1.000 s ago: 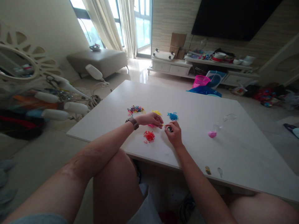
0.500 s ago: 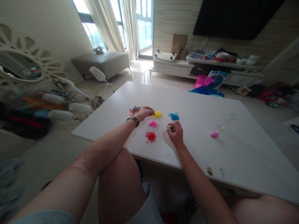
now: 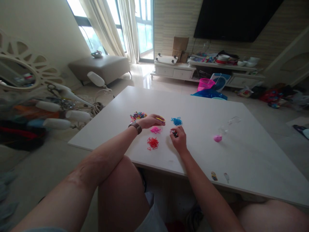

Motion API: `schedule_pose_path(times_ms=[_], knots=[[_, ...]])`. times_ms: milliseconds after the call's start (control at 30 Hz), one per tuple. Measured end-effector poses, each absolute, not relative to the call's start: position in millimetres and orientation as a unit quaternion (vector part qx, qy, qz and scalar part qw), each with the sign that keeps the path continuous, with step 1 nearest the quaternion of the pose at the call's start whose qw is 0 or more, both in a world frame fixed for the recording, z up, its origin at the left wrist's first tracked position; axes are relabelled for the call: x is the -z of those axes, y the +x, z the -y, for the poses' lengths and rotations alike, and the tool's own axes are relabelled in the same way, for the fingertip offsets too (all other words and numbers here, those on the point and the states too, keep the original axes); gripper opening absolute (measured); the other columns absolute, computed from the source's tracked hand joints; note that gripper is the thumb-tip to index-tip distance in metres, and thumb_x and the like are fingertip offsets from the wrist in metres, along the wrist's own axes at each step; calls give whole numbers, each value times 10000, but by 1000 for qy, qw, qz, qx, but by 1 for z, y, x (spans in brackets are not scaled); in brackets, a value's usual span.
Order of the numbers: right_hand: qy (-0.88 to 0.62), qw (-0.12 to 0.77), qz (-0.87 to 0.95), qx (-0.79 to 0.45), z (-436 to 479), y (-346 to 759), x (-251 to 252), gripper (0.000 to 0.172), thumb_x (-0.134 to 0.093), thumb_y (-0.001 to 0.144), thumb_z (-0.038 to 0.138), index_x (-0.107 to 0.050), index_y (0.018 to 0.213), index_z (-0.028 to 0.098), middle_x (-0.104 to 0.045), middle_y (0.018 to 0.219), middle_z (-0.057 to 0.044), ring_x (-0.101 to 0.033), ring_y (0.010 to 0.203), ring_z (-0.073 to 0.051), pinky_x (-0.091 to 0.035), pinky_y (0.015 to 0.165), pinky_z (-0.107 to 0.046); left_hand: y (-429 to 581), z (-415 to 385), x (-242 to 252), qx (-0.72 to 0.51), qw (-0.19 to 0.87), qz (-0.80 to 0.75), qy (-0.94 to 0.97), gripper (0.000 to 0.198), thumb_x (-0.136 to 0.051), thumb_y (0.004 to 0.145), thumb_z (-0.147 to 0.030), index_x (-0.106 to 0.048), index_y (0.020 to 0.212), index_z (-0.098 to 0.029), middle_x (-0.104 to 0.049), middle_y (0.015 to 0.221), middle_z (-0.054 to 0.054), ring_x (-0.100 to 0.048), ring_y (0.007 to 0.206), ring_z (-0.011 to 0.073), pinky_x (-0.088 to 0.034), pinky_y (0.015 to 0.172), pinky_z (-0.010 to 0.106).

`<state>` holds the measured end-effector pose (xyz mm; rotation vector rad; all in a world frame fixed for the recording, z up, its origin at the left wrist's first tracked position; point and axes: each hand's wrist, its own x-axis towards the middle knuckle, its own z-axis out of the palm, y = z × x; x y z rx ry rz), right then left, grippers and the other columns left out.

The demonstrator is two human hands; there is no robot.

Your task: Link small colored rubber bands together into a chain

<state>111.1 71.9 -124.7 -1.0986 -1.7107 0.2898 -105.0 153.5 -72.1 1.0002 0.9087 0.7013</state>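
My left hand (image 3: 152, 121), with a dark-strapped watch (image 3: 137, 127) on its wrist, reaches over the yellow rubber bands (image 3: 162, 119) and partly hides them. Its fingers are stretched out and apart; nothing in them can be made out. Closed fingers of my right hand (image 3: 180, 138) curl round a small bunch of dark rubber bands (image 3: 174, 133). Beyond that hand lies a blue pile of bands (image 3: 177, 121). Pink bands (image 3: 155, 130) and red bands (image 3: 153, 143) sit nearer me. A mixed multicoloured pile (image 3: 138, 116) is left of my left hand.
On the white table (image 3: 205, 154), a pink object (image 3: 217, 138) and clear plastic pieces (image 3: 234, 120) lie to the right. Two small flat figures (image 3: 214, 176) are near the front edge. A pink basket (image 3: 205, 84) stands past the far edge, and a lamp with white shades (image 3: 56, 123) is left.
My left hand has moved slightly right and toward me over the yellow bands, its fingers spreading apart. My right hand stays closed on the dark bands. The whole view has shifted a little.
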Motion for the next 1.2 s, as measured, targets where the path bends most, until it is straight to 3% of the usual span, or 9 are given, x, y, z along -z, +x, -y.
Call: schedule_pose_path(times_ms=[100, 300, 700, 833, 1000, 1200], knots=[[-462, 512, 714, -120, -73, 112, 125, 107, -571, 915, 234, -674, 944, 224, -588, 929, -42, -588, 893, -203, -509, 824, -353, -103, -146, 70, -238, 755, -366, 490, 408, -879, 677, -120, -715, 1051, -107, -768, 1066, 191, -743, 1009, 223, -558, 946, 315], [-440, 488, 743, -127, -75, 112, 127, 202, -598, 941, 256, -725, 1098, 241, -625, 981, -62, -591, 977, -227, -503, 896, -391, -98, -141, 68, -184, 758, -312, 542, 461, -889, 687, -185, -705, 1108, -144, -769, 1093, 163, -739, 1010, 197, -551, 914, 291], [-412, 479, 764, -127, -73, 111, 128, 91, -642, 924, 262, -733, 934, 255, -650, 908, -40, -596, 926, -218, -493, 863, -389, -95, -137, 66, -158, 753, -314, 557, 445, -892, 683, -209, -719, 1089, -153, -771, 1070, 137, -747, 984, 214, -568, 940, 329], [-458, 499, 730, -87, -80, 118, 124, 125, -608, 933, 284, -717, 886, 244, -626, 886, -48, -585, 911, -225, -488, 846, -380, -104, -144, 58, -290, 696, -368, 544, 369, -872, 727, -278, -710, 1017, -118, -746, 1096, 151, -756, 927, 218, -573, 935, 350], [-555, 482, 678, -16, -123, 145, 118, 146, -602, 894, 290, -696, 814, 213, -623, 854, -64, -533, 847, -238, -461, 846, -401, -134, -168, 64, -522, 492, -524, 459, 160, -753, 775, -192, -662, 887, -122, -690, 800, 42, -725, 704, 149, -594, 749, 295], [-582, 451, 676, -15, -160, 176, 135, 188, -588, 876, 315, -711, 806, 192, -617, 851, -75, -525, 836, -238, -450, 823, -389, -171, -181, 82, -564, 367, -633, 383, 125, -682, 719, -137, -660, 842, -141, -668, 784, 36, -671, 651, 128, -518, 598, 227]])
